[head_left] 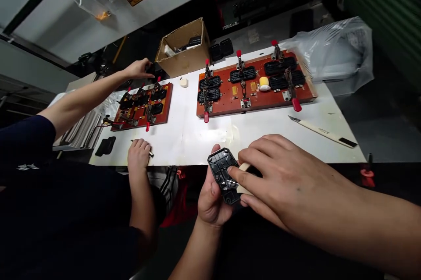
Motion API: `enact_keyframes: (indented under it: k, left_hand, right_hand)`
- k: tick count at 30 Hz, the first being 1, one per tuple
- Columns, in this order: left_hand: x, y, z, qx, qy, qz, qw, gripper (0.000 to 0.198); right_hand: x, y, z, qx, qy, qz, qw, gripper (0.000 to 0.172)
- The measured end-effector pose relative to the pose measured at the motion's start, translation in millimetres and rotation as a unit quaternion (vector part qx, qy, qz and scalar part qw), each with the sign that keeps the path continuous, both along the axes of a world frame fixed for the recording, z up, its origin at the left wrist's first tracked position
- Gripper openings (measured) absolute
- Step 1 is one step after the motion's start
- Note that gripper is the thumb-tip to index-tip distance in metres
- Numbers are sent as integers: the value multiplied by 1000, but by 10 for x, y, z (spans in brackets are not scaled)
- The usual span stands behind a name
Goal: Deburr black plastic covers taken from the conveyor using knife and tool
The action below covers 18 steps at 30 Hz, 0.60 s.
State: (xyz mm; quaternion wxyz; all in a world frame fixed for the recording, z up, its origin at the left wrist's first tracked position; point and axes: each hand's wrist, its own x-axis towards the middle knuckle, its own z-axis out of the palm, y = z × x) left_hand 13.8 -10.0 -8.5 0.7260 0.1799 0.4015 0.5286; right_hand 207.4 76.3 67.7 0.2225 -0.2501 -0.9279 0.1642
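My left hand point(212, 203) grips a black plastic part point(221, 167) from below, just off the table's front edge. Its ribbed inner side faces up, with small holes near the corners. My right hand point(276, 179) is closed around a cream-coloured piece point(244, 189) pressed against the part's right side. Much of that piece is hidden by my fingers, so its kind cannot be told. My right index fingertip touches the part's inside. A cream-handled craft knife point(324, 133) lies on the table beyond my right hand.
On the white table point(187, 140) are two red-brown clamp fixtures point(226, 104) point(166, 111) holding black parts. A yellow-and-white roll point(264, 83) rests on the nearer one. Behind stand a cardboard box point(184, 58) and a plastic-wrapped bundle point(338, 56). A co-worker's hands point(140, 69) point(138, 155) are at left.
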Motion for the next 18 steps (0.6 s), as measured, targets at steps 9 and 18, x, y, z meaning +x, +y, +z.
enact_keyframes:
  k: [9,18]
  left_hand:
    - [70,109,-75,0,24,19,1000,107]
    - [-14,80,-191,-47,28,-46,997,106]
  right_hand:
    - [-43,105,-98,40,-12,-18,999,12]
    - [51,155,-202,21,3,-8,1000,17]
